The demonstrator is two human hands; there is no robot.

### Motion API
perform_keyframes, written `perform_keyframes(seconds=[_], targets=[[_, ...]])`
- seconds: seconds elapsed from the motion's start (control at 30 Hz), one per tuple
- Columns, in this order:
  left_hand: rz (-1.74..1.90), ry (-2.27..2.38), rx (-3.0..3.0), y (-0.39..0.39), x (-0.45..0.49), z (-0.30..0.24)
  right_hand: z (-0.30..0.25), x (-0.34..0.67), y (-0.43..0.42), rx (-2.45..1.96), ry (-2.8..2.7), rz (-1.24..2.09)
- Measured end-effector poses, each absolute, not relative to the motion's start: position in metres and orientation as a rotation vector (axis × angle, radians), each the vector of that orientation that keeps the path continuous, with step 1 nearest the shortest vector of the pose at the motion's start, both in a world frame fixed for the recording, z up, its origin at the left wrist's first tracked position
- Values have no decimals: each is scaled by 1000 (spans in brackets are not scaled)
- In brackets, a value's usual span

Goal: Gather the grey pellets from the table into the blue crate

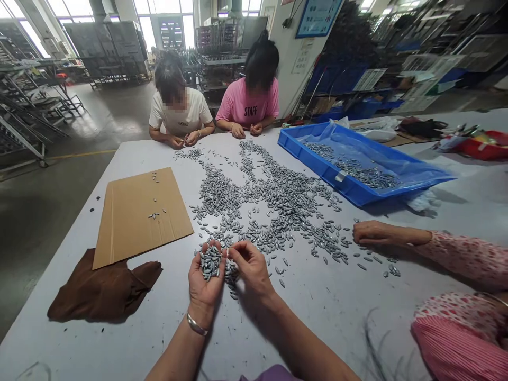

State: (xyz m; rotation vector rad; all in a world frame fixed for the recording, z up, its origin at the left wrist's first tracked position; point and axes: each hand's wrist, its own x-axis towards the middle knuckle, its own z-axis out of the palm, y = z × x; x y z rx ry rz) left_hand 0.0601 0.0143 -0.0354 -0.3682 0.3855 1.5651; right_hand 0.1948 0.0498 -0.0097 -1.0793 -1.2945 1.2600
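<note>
My left hand [206,275] is cupped palm-up just above the grey table [329,307], holding a heap of small grey oval metal pieces [210,262]. My right hand [250,264] is right beside it, fingers curled, thumb and forefinger pinched near that heap; what they pinch is too small to see. A silver bangle [197,325] circles my left wrist. A wide scatter of the same grey pieces [270,201] covers the table ahead of both hands.
A cardboard sheet [138,214] with a few pieces and a brown cloth [103,291] lie left. A blue plastic-lined tray [357,164] with more pieces stands at the back right. Two people sit across the table; a co-worker's hand [373,233] rests at the right.
</note>
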Motion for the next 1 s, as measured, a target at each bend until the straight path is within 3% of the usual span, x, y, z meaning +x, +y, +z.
perform_keyframes(seconds=[0.2,0.4,0.67,1.0], targets=[[1587,349,-394,17,56,-44,-8,189,64,-1131,-768,1699],[1563,350,-453,19,56,-42,-9,183,68,-1138,-752,1720],[1603,343,-448,18,63,-47,0,144,106,-1211,-1251,1613],[1674,335,-628,17,68,-42,8,8,175,-1106,-1541,1678]])
